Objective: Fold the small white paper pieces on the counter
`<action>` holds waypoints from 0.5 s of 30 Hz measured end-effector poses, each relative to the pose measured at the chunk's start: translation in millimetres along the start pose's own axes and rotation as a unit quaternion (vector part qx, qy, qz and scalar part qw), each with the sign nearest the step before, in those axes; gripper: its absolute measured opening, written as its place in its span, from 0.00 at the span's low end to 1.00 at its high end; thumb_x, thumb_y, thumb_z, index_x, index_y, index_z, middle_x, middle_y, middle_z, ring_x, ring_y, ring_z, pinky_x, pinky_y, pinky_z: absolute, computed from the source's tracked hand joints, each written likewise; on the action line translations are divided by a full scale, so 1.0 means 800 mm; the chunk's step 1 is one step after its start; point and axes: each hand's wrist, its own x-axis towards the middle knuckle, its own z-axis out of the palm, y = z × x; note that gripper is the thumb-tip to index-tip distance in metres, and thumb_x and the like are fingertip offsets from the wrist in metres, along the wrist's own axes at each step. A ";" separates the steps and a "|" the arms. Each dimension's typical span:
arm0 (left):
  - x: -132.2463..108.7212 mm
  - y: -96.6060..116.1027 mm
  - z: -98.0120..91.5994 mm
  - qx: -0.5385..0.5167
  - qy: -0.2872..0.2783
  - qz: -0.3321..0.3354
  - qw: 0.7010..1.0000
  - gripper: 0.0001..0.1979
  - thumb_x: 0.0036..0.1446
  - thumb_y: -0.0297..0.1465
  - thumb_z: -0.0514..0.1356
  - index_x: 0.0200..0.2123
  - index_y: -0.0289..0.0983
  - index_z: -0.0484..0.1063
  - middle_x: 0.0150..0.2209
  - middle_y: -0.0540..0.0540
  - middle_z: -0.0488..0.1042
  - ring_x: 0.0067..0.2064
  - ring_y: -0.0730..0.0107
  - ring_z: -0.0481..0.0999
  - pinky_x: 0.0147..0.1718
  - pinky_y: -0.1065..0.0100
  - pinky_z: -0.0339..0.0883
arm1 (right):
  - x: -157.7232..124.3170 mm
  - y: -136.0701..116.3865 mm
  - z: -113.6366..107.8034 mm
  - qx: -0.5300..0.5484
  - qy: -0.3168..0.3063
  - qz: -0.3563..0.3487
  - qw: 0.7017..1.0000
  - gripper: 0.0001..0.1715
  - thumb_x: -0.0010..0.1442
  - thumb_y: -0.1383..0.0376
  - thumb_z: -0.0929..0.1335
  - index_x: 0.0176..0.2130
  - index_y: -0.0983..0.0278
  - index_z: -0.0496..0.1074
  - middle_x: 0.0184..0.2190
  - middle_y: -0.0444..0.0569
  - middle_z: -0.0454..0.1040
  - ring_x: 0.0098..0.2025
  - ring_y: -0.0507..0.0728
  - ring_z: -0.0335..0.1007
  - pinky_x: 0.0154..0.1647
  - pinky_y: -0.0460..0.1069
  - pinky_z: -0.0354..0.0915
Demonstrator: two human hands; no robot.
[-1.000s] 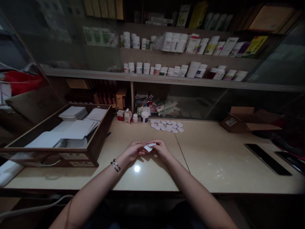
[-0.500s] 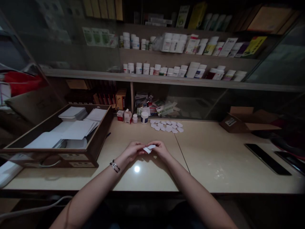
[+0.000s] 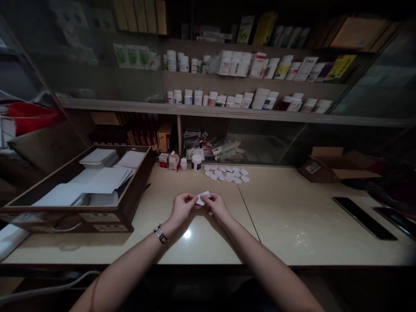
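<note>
A small piece of white paper (image 3: pixel 203 198), partly folded, is held between both hands above the pale counter (image 3: pixel 279 221). My left hand (image 3: pixel 182 207) pinches its left side, thumb on top. On the right side, the thumb and fingers of my right hand (image 3: pixel 216 205) close on the same paper. Beyond the hands, several small folded white paper packets (image 3: pixel 229 177) lie in rows on the counter. Left of them stand a white jar with a blue label (image 3: pixel 196 164), a smaller white bottle (image 3: pixel 183 164) and two small boxes (image 3: pixel 173 162).
A wooden drawer (image 3: pixel 126 216) holding white paper sheets (image 3: pixel 105 180) sits on the left. At the right are an open cardboard box (image 3: pixel 316 168) and a black phone (image 3: pixel 364 218). Behind the counter rise shelves (image 3: pixel 227 110) of medicine bottles and boxes.
The paper has turned in my fingers and now shows a flatter, broader face. Both thumbs have come on top of it. The view has shifted slightly.
</note>
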 end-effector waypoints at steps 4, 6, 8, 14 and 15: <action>0.003 -0.003 -0.001 -0.006 -0.017 -0.033 0.999 0.17 0.35 0.40 0.68 0.22 0.32 0.71 0.20 0.47 0.73 0.21 0.74 0.70 0.21 0.74 0.61 | 0.001 0.000 -0.001 -0.004 0.011 -0.023 1.000 0.24 0.39 0.49 0.73 0.22 0.68 0.72 0.15 0.44 0.67 0.17 0.48 0.57 0.18 0.44 0.52; 0.004 -0.006 -0.002 -0.008 -0.023 -0.045 0.999 0.17 0.35 0.40 0.69 0.22 0.33 0.71 0.21 0.47 0.73 0.21 0.73 0.71 0.21 0.74 0.62 | 0.002 0.001 -0.002 -0.006 0.007 -0.025 1.000 0.24 0.39 0.49 0.73 0.22 0.68 0.72 0.16 0.45 0.68 0.18 0.49 0.59 0.19 0.44 0.53; 0.006 -0.007 -0.002 -0.003 -0.035 -0.061 0.998 0.18 0.35 0.40 0.69 0.24 0.33 0.70 0.21 0.47 0.73 0.21 0.72 0.71 0.20 0.74 0.61 | 0.002 0.002 -0.003 -0.006 -0.002 -0.021 1.000 0.23 0.39 0.50 0.73 0.22 0.68 0.72 0.17 0.46 0.70 0.20 0.50 0.60 0.20 0.45 0.54; 0.008 -0.009 -0.005 0.035 -0.064 -0.039 0.997 0.20 0.36 0.42 0.69 0.24 0.32 0.71 0.19 0.48 0.71 0.18 0.77 0.66 0.18 0.75 0.57 | 0.004 0.005 -0.004 -0.033 -0.021 -0.014 0.999 0.22 0.41 0.49 0.72 0.21 0.67 0.70 0.14 0.42 0.65 0.17 0.48 0.56 0.18 0.44 0.51; 0.009 -0.010 -0.005 0.038 -0.061 -0.037 0.997 0.19 0.36 0.42 0.69 0.23 0.32 0.70 0.18 0.49 0.70 0.18 0.78 0.65 0.17 0.76 0.56 | 0.004 0.004 -0.004 -0.030 -0.019 -0.018 0.999 0.22 0.41 0.49 0.72 0.21 0.66 0.70 0.14 0.42 0.64 0.17 0.48 0.56 0.18 0.44 0.51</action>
